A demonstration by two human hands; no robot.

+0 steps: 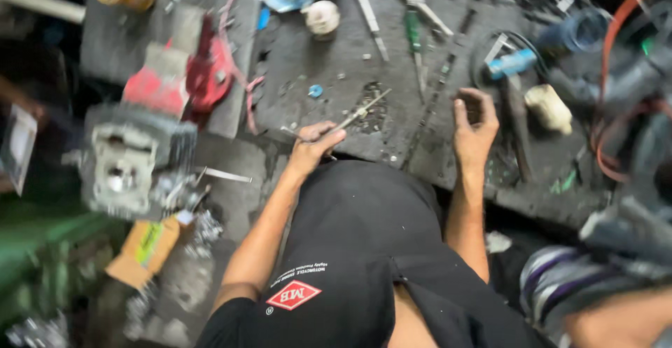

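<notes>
My left hand [313, 147] is shut on a thin metal rod [362, 112], which slants up and to the right over the dark, greasy workbench [308, 61]. The rod's tip lies by a small pile of metal bits [372, 110]. My right hand [474, 124] hovers over the bench edge with its fingers apart and slightly curled, holding nothing. It is close to a black ring of cable [483, 61] and a dark-handled tool [518, 124]. My black shirt [364, 250] fills the lower middle of the view.
A finned grey engine cylinder [133, 159] and a red part [189, 75] sit at the left, above a cardboard box [147, 246]. Screwdrivers [414, 33], a white round object [322, 16], a blue tube [514, 62], a cream lump [549, 107] and an orange hose [616, 40] clutter the bench. Another person's striped clothing [560, 278] shows lower right.
</notes>
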